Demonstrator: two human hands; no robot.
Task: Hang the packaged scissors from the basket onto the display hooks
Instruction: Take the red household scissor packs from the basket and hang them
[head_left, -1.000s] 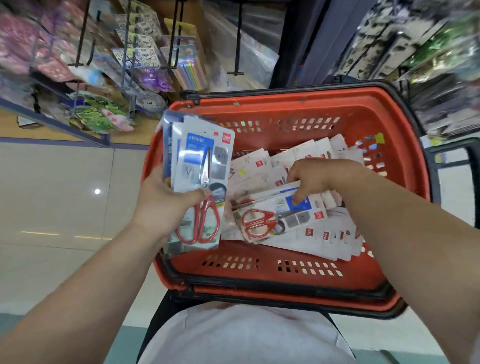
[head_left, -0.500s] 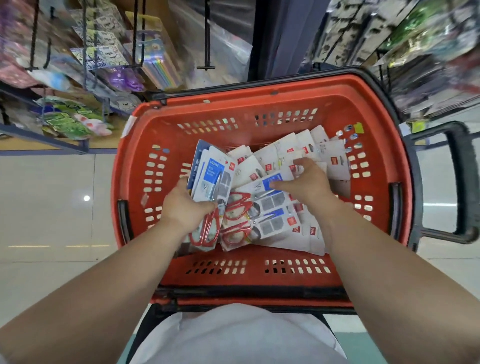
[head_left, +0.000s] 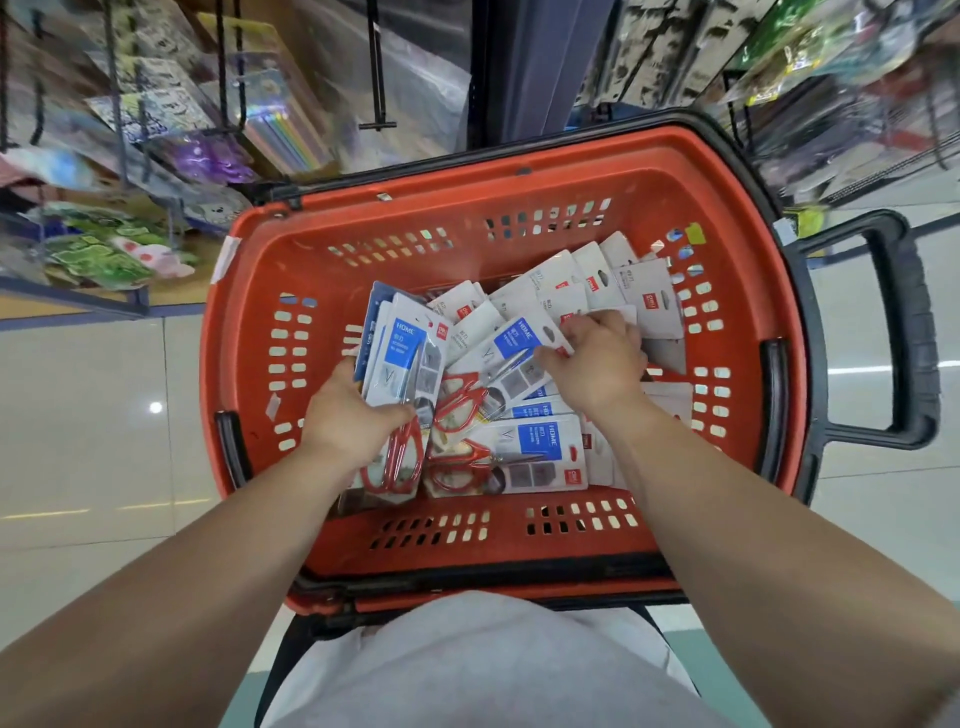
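1. a pale, glossy tiled floor (head_left: 78, 415) shows on both sides. blurred display racks (head_left: 156, 130) hung with packets stand at the top left and top right, and a bare black hook (head_left: 377, 78) hangs at top centre.
2. a red plastic basket (head_left: 467, 192) with slotted walls and a black rim fills the middle; its black handle (head_left: 904, 332) sticks out to the right.
3. inside lies a loose pile of packaged scissors (head_left: 623, 286), mostly white card backs up.
4. each pack is a white card with a blue "home" panel, a hang hole at one end and red-handled scissors under clear plastic. one face-up pack (head_left: 519, 457) lies near the front wall.
5. the left hand (head_left: 348, 421) grips a small stack of packs (head_left: 400, 358) in the basket's left half, thumb across the front.
6. the right hand (head_left: 597, 364) pinches the top end of another pack (head_left: 511, 345) lying on the pile.
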